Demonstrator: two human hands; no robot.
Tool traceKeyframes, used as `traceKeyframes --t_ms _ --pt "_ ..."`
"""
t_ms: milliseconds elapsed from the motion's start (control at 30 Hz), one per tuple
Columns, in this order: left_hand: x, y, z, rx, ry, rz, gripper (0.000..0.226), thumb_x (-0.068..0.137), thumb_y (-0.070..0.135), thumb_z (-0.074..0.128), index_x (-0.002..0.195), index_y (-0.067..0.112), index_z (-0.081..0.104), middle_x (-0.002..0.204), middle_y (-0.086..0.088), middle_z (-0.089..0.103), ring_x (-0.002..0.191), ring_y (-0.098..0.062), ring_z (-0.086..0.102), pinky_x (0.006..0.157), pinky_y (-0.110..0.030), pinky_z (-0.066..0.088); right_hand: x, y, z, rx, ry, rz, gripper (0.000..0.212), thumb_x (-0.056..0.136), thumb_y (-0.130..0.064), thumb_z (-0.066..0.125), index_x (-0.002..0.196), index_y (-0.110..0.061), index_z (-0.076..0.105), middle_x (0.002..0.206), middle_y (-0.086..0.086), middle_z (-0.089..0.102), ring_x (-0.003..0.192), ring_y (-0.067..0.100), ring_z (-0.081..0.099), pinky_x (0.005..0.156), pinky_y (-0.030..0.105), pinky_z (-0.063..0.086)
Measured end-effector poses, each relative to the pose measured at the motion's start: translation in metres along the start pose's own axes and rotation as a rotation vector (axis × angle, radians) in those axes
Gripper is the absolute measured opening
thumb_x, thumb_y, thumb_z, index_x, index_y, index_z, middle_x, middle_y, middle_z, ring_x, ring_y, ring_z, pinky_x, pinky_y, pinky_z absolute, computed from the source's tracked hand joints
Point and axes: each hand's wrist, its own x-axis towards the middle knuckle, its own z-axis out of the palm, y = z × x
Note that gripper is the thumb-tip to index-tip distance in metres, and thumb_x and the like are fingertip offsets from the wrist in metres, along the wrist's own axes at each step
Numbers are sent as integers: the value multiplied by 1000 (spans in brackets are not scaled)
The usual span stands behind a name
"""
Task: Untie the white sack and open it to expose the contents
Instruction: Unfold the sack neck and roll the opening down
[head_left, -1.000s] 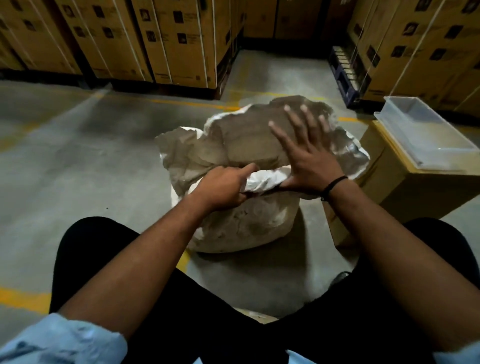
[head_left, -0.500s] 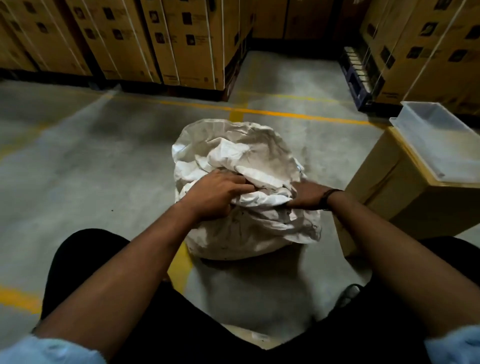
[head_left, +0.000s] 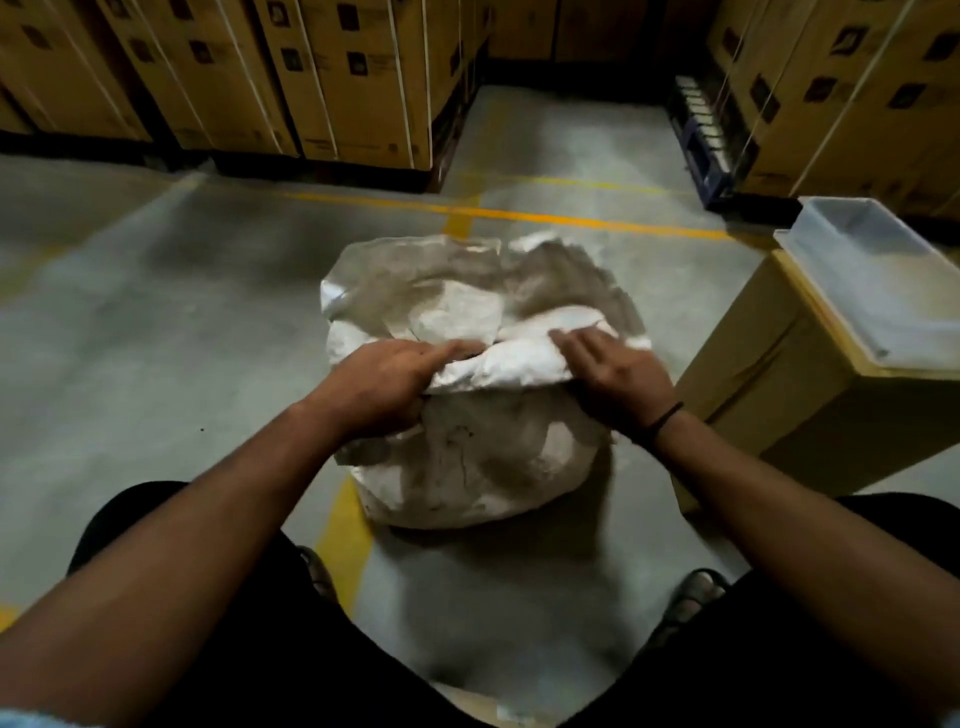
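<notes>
A crumpled white sack (head_left: 483, 452) stands on the concrete floor between my knees. Its top fabric is spread wide and folded back, with a small dark gap showing at the near rim between my hands. My left hand (head_left: 379, 384) grips the near rim on the left side. On the right side my right hand (head_left: 613, 374), with a black band at the wrist, presses down on and holds the rolled rim. What lies inside the sack is hidden by folds of fabric.
A cardboard box (head_left: 810, 410) stands close on the right with a clear plastic tray (head_left: 883, 280) on top. Strapped cartons (head_left: 322, 78) line the back, more cartons (head_left: 841, 93) at the right rear. Yellow floor lines (head_left: 519, 213) run behind and under the sack.
My right hand left the raised flap, came down and took the rim. The sack's top dropped, bunched, then spread open wider. My left hand kept its hold on the rim.
</notes>
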Motion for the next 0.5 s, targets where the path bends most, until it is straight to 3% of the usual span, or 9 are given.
traceKeyframes --t_ms 133,233,367,433,500 --pt "5 12 9 -159 3 28 68 92 53 65 149 30 35 129 -5 67 107 -30 65 81 -34 47 18 19 -14 31 163 219 19 90 -8 59 108 -9 61 96 14 65 86 37 64 56 43 50" --pt "13 18 27 -95 -84 33 82 87 83 46 149 30 36 138 5 60 120 -20 58 95 -39 46 21 16 -9 227 37 338 32 74 4 58 105 -5 60 102 16 59 93 39 58 69 42 49" --pt "14 11 45 117 14 -7 73 97 73 24 148 23 39 128 -7 56 114 -30 53 94 -42 40 33 19 -13 621 -356 511 46 68 -15 59 113 -15 60 112 6 61 103 25 57 79 28 43" --pt "11 7 56 273 117 95 61 102 61 33 145 19 45 121 -14 54 107 -35 52 92 -45 39 34 26 -18 918 -596 546 49 69 -21 59 117 -13 65 116 5 65 104 19 59 78 22 46" --pt "10 8 66 329 186 138 57 101 54 48 147 21 45 121 -17 54 107 -37 52 94 -46 39 25 32 -20 1319 -557 733 45 70 -11 57 113 -4 71 115 11 70 99 20 62 72 24 48"
